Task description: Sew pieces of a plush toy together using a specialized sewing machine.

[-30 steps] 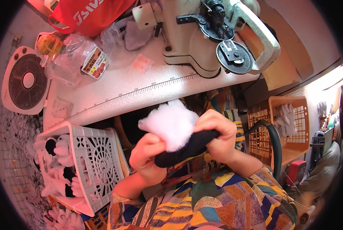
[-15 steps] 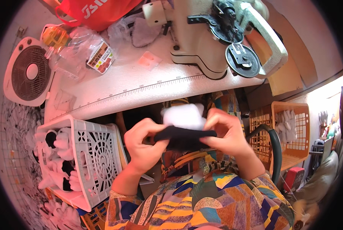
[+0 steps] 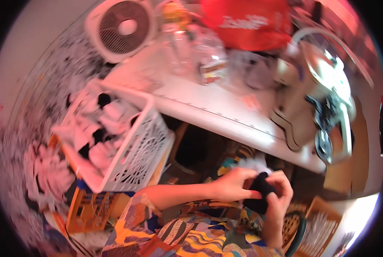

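Observation:
In front of my body, my left hand and my right hand are close together, both closed on a black-and-white sock. Its black part is bunched between my fingers and thumbs. The white part shows blurred just beyond my hands, over my lap. To my left, a white plastic crate holds several white and black knitted pieces like socks.
A white table with a ruler edge carries a sewing machine, plastic packages and a red bag. A box fan stands far left, orange crates lower left and lower right. White pieces are piled at the left.
The view has swung left, so the crate and fan show more fully. My hands have come closer together, and the black part, stretched wide before, is now bunched between them.

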Demonstrator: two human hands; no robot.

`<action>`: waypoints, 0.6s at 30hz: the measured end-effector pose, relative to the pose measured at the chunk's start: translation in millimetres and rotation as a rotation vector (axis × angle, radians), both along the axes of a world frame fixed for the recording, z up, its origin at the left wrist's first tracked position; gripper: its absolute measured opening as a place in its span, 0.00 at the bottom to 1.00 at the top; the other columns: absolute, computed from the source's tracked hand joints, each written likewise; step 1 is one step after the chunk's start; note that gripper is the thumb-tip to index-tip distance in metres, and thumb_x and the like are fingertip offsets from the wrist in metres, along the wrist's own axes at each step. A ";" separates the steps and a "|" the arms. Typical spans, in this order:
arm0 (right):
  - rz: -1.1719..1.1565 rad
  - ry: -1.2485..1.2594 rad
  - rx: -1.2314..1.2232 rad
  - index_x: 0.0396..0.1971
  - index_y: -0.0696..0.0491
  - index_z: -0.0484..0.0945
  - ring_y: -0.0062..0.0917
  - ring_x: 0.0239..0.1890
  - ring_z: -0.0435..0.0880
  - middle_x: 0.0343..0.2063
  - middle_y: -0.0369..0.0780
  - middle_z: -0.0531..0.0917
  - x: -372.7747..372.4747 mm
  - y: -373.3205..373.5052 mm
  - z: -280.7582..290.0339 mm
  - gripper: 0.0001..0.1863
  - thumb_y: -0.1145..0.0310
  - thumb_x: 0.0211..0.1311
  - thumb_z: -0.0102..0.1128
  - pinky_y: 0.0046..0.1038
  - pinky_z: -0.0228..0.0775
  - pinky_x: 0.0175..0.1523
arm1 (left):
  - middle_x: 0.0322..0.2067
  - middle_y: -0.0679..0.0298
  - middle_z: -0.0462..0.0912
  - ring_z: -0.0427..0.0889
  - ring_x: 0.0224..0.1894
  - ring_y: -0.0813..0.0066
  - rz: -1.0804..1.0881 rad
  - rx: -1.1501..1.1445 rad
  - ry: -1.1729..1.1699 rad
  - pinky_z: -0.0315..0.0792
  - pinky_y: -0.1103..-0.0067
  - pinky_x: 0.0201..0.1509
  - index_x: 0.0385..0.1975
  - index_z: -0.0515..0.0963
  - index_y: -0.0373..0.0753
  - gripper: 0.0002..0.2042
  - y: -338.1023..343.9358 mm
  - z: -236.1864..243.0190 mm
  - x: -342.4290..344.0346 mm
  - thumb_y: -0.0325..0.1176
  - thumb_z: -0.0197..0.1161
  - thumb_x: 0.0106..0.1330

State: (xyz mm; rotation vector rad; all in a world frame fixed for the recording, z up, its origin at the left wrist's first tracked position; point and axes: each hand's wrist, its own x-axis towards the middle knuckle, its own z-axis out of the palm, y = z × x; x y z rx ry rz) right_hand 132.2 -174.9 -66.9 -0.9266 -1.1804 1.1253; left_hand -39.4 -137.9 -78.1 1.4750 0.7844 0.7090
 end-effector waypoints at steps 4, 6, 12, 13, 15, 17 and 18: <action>0.117 0.115 -0.122 0.30 0.58 0.73 0.19 0.39 0.75 0.31 0.36 0.74 41.1 2.9 -26.8 0.10 0.70 0.52 0.63 0.23 0.67 0.47 | 0.24 0.71 0.75 0.74 0.30 0.88 -0.066 -0.272 -0.086 0.70 0.85 0.33 0.29 0.74 0.35 0.11 3.7 6.0 -10.9 0.30 0.71 0.56; 0.227 -0.025 -0.323 0.37 0.56 0.73 0.18 0.41 0.77 0.36 0.35 0.78 29.3 -3.6 -18.6 0.16 0.73 0.50 0.69 0.23 0.68 0.49 | 0.21 0.70 0.74 0.75 0.27 0.87 -0.037 -0.340 -0.285 0.70 0.84 0.31 0.24 0.73 0.35 0.12 -7.5 4.3 -5.6 0.31 0.72 0.54; 0.273 -0.005 -0.240 0.38 0.57 0.72 0.16 0.37 0.75 0.34 0.33 0.77 21.7 -11.3 -17.0 0.18 0.75 0.46 0.68 0.18 0.66 0.45 | 0.24 0.62 0.76 0.79 0.24 0.72 0.100 0.415 0.089 0.71 0.80 0.28 0.25 0.74 0.37 0.09 -13.0 14.7 -5.1 0.29 0.68 0.48; 0.160 -0.169 -0.151 0.35 0.56 0.71 0.15 0.33 0.73 0.31 0.32 0.75 23.6 -11.6 -26.7 0.14 0.79 0.47 0.63 0.17 0.65 0.41 | 0.25 0.62 0.75 0.79 0.23 0.72 0.223 0.635 0.242 0.71 0.79 0.26 0.26 0.73 0.37 0.09 -13.5 15.8 -5.3 0.29 0.66 0.48; -0.147 -0.592 0.035 0.29 0.55 0.67 0.14 0.29 0.67 0.27 0.31 0.69 28.1 -8.7 -36.4 0.12 0.85 0.43 0.51 0.15 0.60 0.37 | 0.27 0.61 0.73 0.78 0.22 0.72 0.476 1.068 0.556 0.72 0.79 0.24 0.28 0.71 0.39 0.09 -14.9 17.8 -6.1 0.28 0.63 0.48; -0.250 -0.491 0.117 0.34 0.56 0.67 0.17 0.35 0.68 0.32 0.33 0.68 19.6 -1.0 -32.6 0.15 0.84 0.42 0.51 0.16 0.61 0.44 | 0.27 0.62 0.71 0.78 0.21 0.71 0.461 1.122 0.566 0.72 0.77 0.22 0.29 0.71 0.39 0.09 -19.8 16.0 -2.4 0.29 0.62 0.48; -0.218 -0.382 0.094 0.36 0.56 0.67 0.17 0.37 0.68 0.33 0.34 0.68 11.3 -0.9 -25.5 0.17 0.85 0.41 0.51 0.17 0.60 0.46 | 0.26 0.63 0.71 0.78 0.20 0.71 0.452 1.149 0.573 0.72 0.77 0.22 0.29 0.71 0.39 0.10 -23.1 14.5 0.3 0.29 0.61 0.47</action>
